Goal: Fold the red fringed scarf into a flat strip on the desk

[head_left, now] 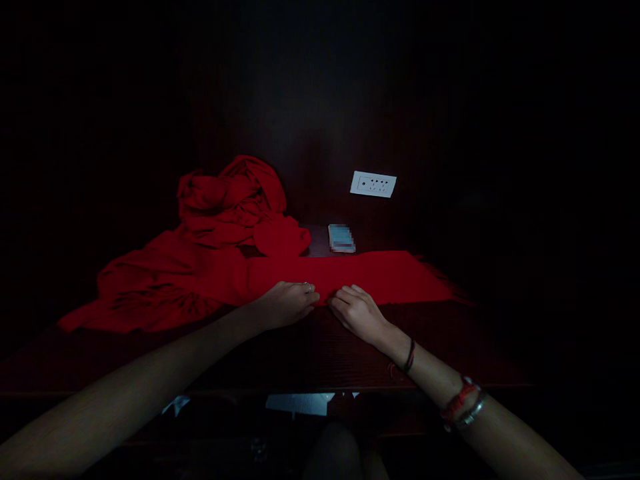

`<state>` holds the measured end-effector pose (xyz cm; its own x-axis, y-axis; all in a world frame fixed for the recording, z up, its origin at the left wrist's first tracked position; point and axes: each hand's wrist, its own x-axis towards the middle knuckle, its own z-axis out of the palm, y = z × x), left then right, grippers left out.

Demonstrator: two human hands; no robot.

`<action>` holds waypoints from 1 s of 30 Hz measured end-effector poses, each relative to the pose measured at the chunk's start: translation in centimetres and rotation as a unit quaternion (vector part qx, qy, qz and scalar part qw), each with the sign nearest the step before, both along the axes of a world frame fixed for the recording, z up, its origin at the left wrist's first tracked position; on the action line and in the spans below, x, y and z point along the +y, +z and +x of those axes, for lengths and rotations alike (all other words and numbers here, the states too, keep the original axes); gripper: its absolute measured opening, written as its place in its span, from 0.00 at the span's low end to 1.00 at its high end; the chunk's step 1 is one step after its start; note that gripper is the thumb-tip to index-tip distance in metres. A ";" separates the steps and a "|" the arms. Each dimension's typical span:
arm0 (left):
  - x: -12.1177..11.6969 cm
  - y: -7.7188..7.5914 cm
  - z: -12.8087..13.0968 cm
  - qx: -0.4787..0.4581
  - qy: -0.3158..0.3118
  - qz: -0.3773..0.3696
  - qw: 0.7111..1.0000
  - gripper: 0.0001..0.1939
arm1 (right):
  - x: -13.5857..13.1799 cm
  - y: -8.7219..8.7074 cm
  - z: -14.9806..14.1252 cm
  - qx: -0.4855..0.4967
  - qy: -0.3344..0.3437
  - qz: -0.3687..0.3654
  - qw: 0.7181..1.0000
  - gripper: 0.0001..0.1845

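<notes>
A red fringed scarf (pixel 390 275) lies in a long flat strip across the dark table, its fringe at the right end. My left hand (pixel 290 303), with a ring on one finger, is closed at the strip's near edge, fingertips pinched on the cloth. Just to its right, my right hand (pixel 357 312) is also closed, its curled fingers at the same edge. A small gap separates the two hands. Both sets of fingertips are partly hidden. At the left the strip meets a heap of crumpled red cloth (pixel 225 207).
Behind the strip lies a phone-like object (pixel 341 239) with a blurred face. A white socket plate (pixel 373 185) is on the dark back wall. Below the dark wooden table's front edge (pixel 350 387) are white papers (pixel 297 403). The surroundings are very dark.
</notes>
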<state>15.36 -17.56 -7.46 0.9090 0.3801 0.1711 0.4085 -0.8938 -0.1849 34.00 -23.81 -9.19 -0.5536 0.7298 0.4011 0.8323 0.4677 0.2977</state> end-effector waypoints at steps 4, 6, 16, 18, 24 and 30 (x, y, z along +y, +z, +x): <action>0.2 0.9 -1.0 0.034 -0.017 -0.002 0.999 0.08 | -0.1 0.1 -0.1 0.013 -0.007 0.000 1.000 0.11; 0.4 0.9 -1.1 0.039 -0.010 0.000 0.999 0.08 | -0.1 0.1 -0.1 0.020 -0.003 0.002 1.000 0.11; 0.8 1.7 -2.1 0.077 -0.003 -0.048 0.996 0.08 | -0.1 0.3 -0.2 0.004 -0.007 0.002 1.000 0.10; 0.9 2.0 -2.3 0.089 0.010 -0.041 0.995 0.09 | 0.0 0.2 -0.5 0.019 -0.002 0.001 1.000 0.11; 1.3 1.8 -2.2 0.095 0.006 -0.064 0.993 0.09 | 0.3 0.0 -1.9 0.002 0.003 -0.001 1.000 0.10; 1.4 2.1 -2.6 0.068 0.015 -0.072 0.995 0.05 | 0.3 0.1 -2.3 0.020 -0.004 -0.005 1.000 0.09</action>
<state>12.72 -16.12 -5.33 0.9083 0.4182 -0.0105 0.4146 -0.9032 -0.1111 31.66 -23.49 -9.07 -0.5318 0.7385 0.4146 0.8469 0.4639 0.2600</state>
